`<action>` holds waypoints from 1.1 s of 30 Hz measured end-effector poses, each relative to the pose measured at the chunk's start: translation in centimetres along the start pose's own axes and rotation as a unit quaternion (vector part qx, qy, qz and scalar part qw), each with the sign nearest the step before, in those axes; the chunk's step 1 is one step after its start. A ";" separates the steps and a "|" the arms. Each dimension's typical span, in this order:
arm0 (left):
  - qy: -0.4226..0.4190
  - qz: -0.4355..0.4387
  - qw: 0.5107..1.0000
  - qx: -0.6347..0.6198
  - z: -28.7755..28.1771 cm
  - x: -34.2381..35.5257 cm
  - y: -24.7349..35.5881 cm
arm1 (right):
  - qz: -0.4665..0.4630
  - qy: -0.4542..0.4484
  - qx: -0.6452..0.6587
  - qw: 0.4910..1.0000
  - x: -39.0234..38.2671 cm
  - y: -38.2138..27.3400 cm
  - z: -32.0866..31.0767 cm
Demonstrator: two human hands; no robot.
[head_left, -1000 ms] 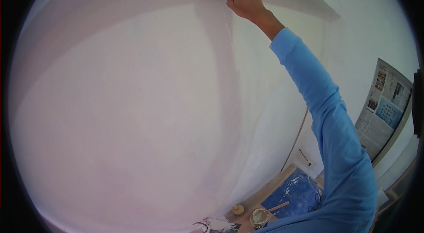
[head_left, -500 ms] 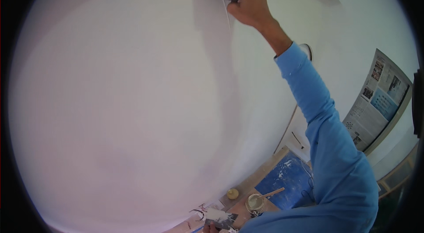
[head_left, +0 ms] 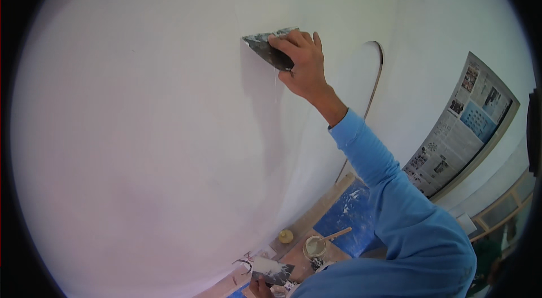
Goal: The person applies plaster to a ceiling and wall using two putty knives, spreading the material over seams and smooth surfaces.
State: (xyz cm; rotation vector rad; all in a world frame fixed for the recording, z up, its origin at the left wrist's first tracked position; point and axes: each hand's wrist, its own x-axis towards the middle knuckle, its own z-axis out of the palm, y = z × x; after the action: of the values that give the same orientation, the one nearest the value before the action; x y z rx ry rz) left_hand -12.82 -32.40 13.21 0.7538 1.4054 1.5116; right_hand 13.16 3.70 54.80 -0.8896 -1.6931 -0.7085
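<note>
High in front of me, my right hand (head_left: pixel 307 69) grips a broad dark putty knife (head_left: pixel 264 49) smeared with white. The blade's long upper edge lies against the pale wall (head_left: pixel 158 128), and its shadow falls just below. My fingers press on the flat of the blade, with the thumb beneath. Low at the bottom edge, my left hand (head_left: pixel 260 288) is partly cut off by the picture. It holds a second dark flat blade (head_left: pixel 280 275), which carries a heap of white putty (head_left: pixel 265 266).
Below stands a tub (head_left: pixel 314 247) of whitish paste with a wooden stick (head_left: pixel 337 234) in it. Near it are a small yellowish round object (head_left: pixel 286 236) and a splattered blue sheet (head_left: pixel 345 213). Newspaper (head_left: pixel 460 128) covers a framed panel on the right.
My right hand has brought the putty knife down the wall, and more of the blade's face shows. My left hand still holds its loaded blade low down.
</note>
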 end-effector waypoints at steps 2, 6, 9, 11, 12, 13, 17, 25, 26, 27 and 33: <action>0.012 -0.013 1.000 -0.002 0.0 -0.2 0.4 | 0.003 0.001 0.007 1.000 -1.9 -0.1 0.6; 0.039 -0.076 0.996 -0.014 0.2 -0.4 1.1 | 0.014 0.001 0.009 1.000 -5.9 -0.8 1.2; 0.000 -0.074 0.997 -0.013 -1.4 0.1 -0.7 | 0.028 -0.013 0.011 0.999 -8.9 -1.0 1.9; -0.009 -0.078 0.996 -0.033 -1.6 0.5 -1.6 | 0.039 -0.017 0.014 0.999 -10.9 -1.3 2.5; -0.003 -0.085 0.995 -0.057 -1.5 0.7 -2.1 | 0.045 -0.024 0.020 0.999 -11.8 -1.4 2.9; 0.003 -0.093 0.992 -0.080 -1.3 0.8 -1.9 | 0.058 -0.031 0.025 0.998 -12.6 -1.7 3.0; -0.011 -0.073 0.996 -0.040 -0.4 0.9 -0.3 | 0.102 -0.043 0.043 0.993 -15.3 -1.9 3.6; 0.037 -0.080 0.988 -0.123 1.9 1.7 1.8 | 0.177 -0.052 0.078 0.980 -18.9 -2.4 5.9; 0.013 -0.089 0.986 -0.142 2.7 2.4 2.6 | 0.188 -0.050 0.078 0.978 -18.9 -2.2 5.6; -0.012 -0.097 0.982 -0.160 3.5 3.3 3.5 | 0.191 -0.047 0.079 0.977 -18.9 -1.8 5.2; -0.144 -0.101 0.933 -0.315 12.5 6.5 12.2 | 0.141 -0.171 0.204 0.953 -17.8 -1.1 1.1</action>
State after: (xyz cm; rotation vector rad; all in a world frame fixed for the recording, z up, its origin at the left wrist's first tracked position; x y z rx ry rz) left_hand -6.81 -20.50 26.22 0.3894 0.6870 1.4921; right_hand 14.76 0.17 37.31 -0.9642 -1.8711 -0.0008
